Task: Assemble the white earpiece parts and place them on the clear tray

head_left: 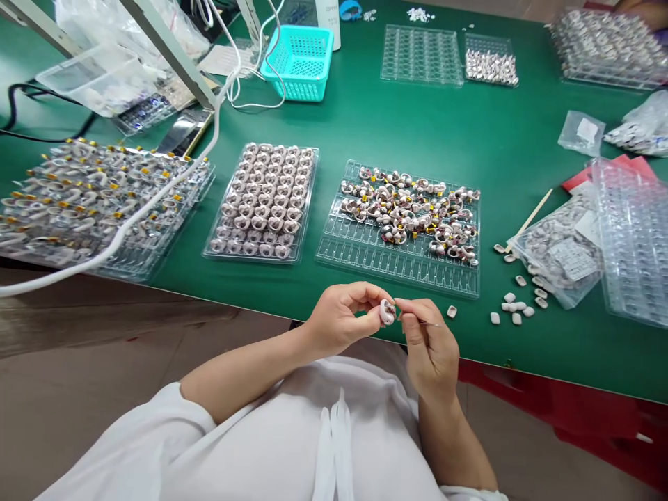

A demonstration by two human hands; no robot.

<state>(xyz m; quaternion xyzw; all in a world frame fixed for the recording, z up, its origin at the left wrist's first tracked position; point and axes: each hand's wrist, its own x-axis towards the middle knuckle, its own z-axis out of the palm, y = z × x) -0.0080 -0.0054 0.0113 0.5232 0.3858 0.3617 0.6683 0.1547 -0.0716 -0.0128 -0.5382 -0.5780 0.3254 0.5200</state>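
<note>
My left hand [344, 316] pinches a small white and pink earpiece part [387, 311] just in front of the table's near edge. My right hand [428, 341] is closed on a thin pointed tool [425, 323] whose tip meets that part. Right behind the hands lies a clear tray [365, 257] with a loose heap of similar parts [410, 212]. To its left a second clear tray [264, 202] holds the parts in tidy rows. Several small white caps [516, 305] lie loose on the green mat to the right of my right hand.
A large tray of parts with yellow bits [88, 202] is at the left, crossed by a white cable [156, 195]. A teal basket [300, 61] stands at the back. Empty clear trays [634, 243], bags of parts [561, 254] and a wooden stick [528, 221] lie at the right.
</note>
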